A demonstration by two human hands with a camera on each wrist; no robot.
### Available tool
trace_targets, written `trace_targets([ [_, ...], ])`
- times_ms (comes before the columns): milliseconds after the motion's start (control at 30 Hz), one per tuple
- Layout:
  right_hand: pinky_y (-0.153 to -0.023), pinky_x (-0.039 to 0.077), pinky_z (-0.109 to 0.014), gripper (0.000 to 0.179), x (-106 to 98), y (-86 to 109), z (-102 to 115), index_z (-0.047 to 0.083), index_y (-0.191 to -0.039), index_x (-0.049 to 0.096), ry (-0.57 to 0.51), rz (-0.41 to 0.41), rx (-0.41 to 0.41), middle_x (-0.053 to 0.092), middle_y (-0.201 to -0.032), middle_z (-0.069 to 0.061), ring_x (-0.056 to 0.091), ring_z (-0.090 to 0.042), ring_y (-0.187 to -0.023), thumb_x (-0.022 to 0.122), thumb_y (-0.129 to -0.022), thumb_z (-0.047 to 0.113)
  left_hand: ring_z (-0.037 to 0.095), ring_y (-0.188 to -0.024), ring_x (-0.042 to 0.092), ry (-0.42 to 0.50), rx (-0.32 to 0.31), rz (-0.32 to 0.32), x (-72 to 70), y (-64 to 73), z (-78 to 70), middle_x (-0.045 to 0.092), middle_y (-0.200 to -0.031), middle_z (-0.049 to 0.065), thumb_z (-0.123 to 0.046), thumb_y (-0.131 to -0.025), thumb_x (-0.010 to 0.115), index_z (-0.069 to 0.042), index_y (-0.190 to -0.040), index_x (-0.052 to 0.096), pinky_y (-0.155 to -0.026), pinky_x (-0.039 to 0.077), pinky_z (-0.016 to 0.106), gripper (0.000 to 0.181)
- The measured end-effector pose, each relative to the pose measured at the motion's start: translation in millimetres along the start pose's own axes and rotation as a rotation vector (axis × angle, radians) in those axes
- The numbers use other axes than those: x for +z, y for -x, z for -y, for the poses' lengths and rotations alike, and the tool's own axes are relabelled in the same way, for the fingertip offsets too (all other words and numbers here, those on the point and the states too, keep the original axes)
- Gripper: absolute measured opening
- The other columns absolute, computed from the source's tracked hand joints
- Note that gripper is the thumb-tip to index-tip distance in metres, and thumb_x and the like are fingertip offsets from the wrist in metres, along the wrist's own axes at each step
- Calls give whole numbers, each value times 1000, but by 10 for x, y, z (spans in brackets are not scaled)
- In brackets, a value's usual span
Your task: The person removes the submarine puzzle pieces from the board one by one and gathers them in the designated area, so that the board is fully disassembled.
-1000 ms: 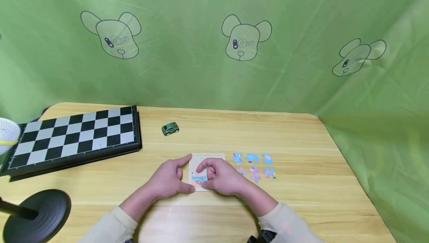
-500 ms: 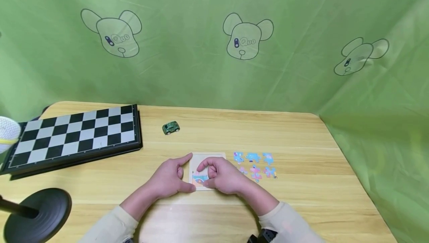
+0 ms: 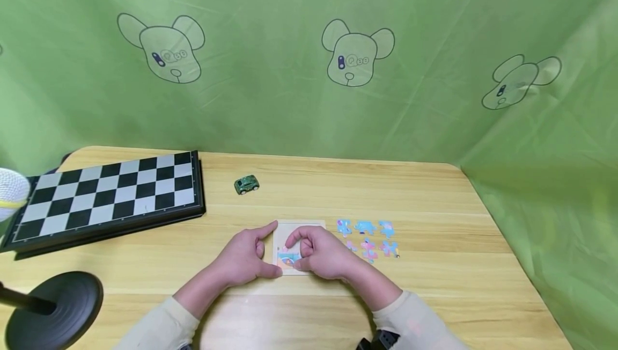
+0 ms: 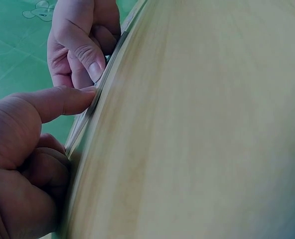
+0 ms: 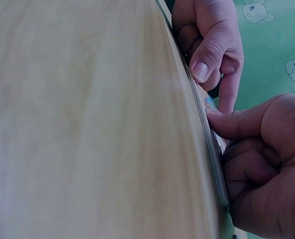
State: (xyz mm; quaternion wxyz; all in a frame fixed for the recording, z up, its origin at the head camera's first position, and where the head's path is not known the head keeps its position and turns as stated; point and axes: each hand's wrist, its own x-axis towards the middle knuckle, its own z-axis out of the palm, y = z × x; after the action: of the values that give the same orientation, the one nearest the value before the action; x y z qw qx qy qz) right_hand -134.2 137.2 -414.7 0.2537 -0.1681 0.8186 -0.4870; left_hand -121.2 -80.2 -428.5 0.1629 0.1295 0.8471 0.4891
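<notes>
A small square puzzle tray [image 3: 299, 224] with a pale rim lies on the table in front of me. My left hand [image 3: 243, 257] holds its left side, the index finger at the far corner and the thumb at the near corner, the other fingers curled. Over the tray, my right hand [image 3: 321, 253] has a thumb and bent index finger around a puzzle piece [image 3: 294, 256], mostly covered. Coloured pieces [image 3: 285, 260] fill the tray's near left corner. Both thumbs meet the tray's near edge in the left wrist view, where the left hand [image 4: 18, 149] is closest.
Several loose puzzle pieces [image 3: 365, 227] lie in two rows right of the tray. A green toy car [image 3: 247, 184] stands farther back. At left are a folding chessboard [image 3: 111, 194], a black round base [image 3: 54, 307] and a white knitted-looking object [image 3: 12, 189]. A green curtain [image 3: 270, 119] hangs behind.
</notes>
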Motion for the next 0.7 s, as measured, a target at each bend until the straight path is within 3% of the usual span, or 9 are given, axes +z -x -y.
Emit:
trace_targets([
  [200,-59,38,-26,33,-2,11,8,3,-107,64,-15,-2,-2,36,-60,3,35,-12,-52,72,-79,-13,10,-46,32,-4,4,1,2,-1,4,37,-53,-5,-14,-64,93,-2,-151,42,-45,30,26,101],
  [433,-74,43,-30,38,-6,53,45,4,-112,67,-13,-10,-29,33,-59,3,33,-12,-54,74,-78,-11,10,-46,33,-11,6,7,-2,0,9,39,-53,-5,-16,-65,93,-3,-151,43,-45,29,25,100],
  [567,-66,41,-28,37,-14,59,31,5,-110,66,-15,-12,-49,34,-59,3,33,-13,-54,80,-77,-4,10,-45,33,-9,3,4,-5,1,8,38,-53,-5,-16,-65,93,-3,-151,43,-45,29,25,100],
  [700,-62,41,-27,32,-3,43,-13,8,-106,67,59,-19,-72,35,-58,4,34,-11,-51,83,-78,4,10,-45,33,-3,4,3,-6,2,5,38,-53,-5,-16,-65,93,-3,-150,43,-44,29,25,100],
])
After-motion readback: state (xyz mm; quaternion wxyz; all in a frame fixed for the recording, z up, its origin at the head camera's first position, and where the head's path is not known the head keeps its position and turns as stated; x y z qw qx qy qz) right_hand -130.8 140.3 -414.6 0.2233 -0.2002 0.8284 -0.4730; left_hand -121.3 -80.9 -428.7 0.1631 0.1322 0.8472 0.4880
